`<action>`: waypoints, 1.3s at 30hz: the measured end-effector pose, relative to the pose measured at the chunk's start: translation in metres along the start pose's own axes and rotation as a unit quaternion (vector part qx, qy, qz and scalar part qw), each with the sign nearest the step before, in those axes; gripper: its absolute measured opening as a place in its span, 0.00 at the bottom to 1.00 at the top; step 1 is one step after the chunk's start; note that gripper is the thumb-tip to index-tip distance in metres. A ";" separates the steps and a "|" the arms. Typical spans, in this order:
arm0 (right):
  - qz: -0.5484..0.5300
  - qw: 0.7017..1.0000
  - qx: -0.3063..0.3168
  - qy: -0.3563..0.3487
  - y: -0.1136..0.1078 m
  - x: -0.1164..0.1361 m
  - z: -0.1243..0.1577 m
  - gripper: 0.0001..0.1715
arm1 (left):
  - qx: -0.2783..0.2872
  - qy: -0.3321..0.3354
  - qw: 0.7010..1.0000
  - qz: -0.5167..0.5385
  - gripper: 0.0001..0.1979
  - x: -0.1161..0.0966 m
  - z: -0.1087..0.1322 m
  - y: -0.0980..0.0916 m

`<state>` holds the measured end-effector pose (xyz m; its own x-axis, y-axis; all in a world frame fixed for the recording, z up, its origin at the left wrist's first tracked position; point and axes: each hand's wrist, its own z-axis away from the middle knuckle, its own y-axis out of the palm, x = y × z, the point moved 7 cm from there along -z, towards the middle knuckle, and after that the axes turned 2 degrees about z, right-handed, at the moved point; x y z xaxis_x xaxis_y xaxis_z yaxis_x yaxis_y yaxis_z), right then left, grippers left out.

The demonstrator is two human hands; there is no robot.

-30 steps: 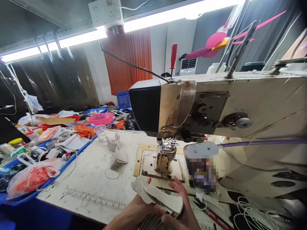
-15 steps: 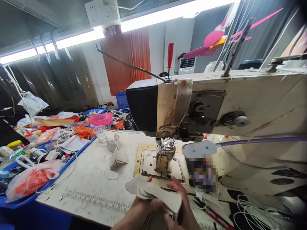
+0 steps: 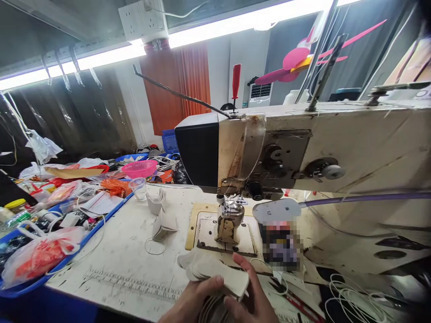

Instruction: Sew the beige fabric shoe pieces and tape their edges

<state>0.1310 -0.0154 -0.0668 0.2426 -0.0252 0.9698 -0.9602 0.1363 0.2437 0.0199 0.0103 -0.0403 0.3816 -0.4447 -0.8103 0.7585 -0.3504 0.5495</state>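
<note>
1. Evidently the loose stack of off-white, curved, flat pieces (image 3: 218,272) is held up between both hands, in front of the sewing plate; its layers are fanned unevenly, so an outer piece could slide off if the pressure eased.
2. Both hands are closed around it: the left hand (image 3: 193,298) presses its thumb on top, while the right hand (image 3: 254,294) supports the other end, one finger raised clear. A lopsided squeeze might bend the pieces or push the layers further out of line.
3. Just beyond stands the worn cream sewing machine with a black end cover (image 3: 198,152). Its metal presser and needle area (image 3: 232,213) is near the raised finger; reaching forward carelessly could bring a fingertip or a piece's edge against it.
4. On the white, scuffed counter (image 3: 124,244), the small upright bundle of off-white pieces (image 3: 156,202) and the open, folded off-white piece (image 3: 164,223) stand close together; a sleeve brushing past might topple them.
5. Toward the right, the black-tipped, red-handled tool (image 3: 303,307) lies near the tangled pale cord (image 3: 346,294); a sideways sweep could snag either.
</note>
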 end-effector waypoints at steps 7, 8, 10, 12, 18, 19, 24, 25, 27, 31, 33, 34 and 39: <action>0.062 0.995 -0.036 -0.069 -0.005 0.010 0.001 0.30 | -0.006 0.033 0.997 0.072 0.43 0.010 -0.006 -0.011; 0.080 0.993 -0.031 -0.086 -0.003 0.011 0.002 0.31 | -0.005 0.032 0.997 0.075 0.43 0.010 -0.006 -0.011; 0.090 0.991 -0.024 -0.100 0.001 0.010 0.003 0.34 | -0.024 0.031 0.995 0.087 0.41 0.011 -0.007 -0.015; 0.071 0.992 -0.038 -0.101 0.002 0.007 0.003 0.35 | -0.042 0.040 0.993 0.104 0.42 0.010 -0.010 -0.021; 0.023 0.993 -0.055 -0.104 0.007 0.009 0.005 0.32 | -0.060 0.032 0.992 0.105 0.48 0.013 -0.017 -0.027; 0.011 0.995 -0.058 -0.085 0.006 0.010 0.005 0.32 | -0.063 0.029 0.992 0.102 0.48 0.013 -0.016 -0.027; 0.023 0.997 -0.050 -0.051 -0.001 0.018 0.003 0.25 | -0.012 0.069 0.996 0.063 0.52 0.004 -0.014 -0.011; 0.050 0.996 -0.052 -0.056 -0.003 0.019 0.003 0.26 | 0.001 0.066 0.996 0.058 0.52 0.004 -0.014 -0.007; 0.105 0.991 -0.056 -0.064 -0.007 0.019 0.002 0.30 | 0.005 0.055 0.997 0.057 0.50 0.004 -0.012 -0.005; 0.123 0.987 -0.053 -0.087 -0.008 0.009 0.000 0.36 | -0.007 0.055 0.996 0.067 0.49 0.002 -0.004 -0.004; 0.131 0.983 -0.048 -0.116 -0.003 0.004 -0.002 0.35 | 0.019 0.051 0.996 0.066 0.48 0.000 0.001 0.002; 0.139 0.981 -0.045 -0.124 0.000 0.001 -0.004 0.33 | 0.034 0.046 0.996 0.065 0.47 0.000 0.003 0.005; 0.127 0.988 -0.050 -0.076 -0.007 -0.016 -0.016 0.34 | 0.040 -0.017 0.995 0.087 0.44 0.006 0.003 0.005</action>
<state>0.1358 -0.0003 -0.0840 -0.0359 -0.1256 0.9914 -0.9672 0.2540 -0.0029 0.0243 0.0031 -0.0416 0.4845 -0.5305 -0.6955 0.6380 -0.3296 0.6959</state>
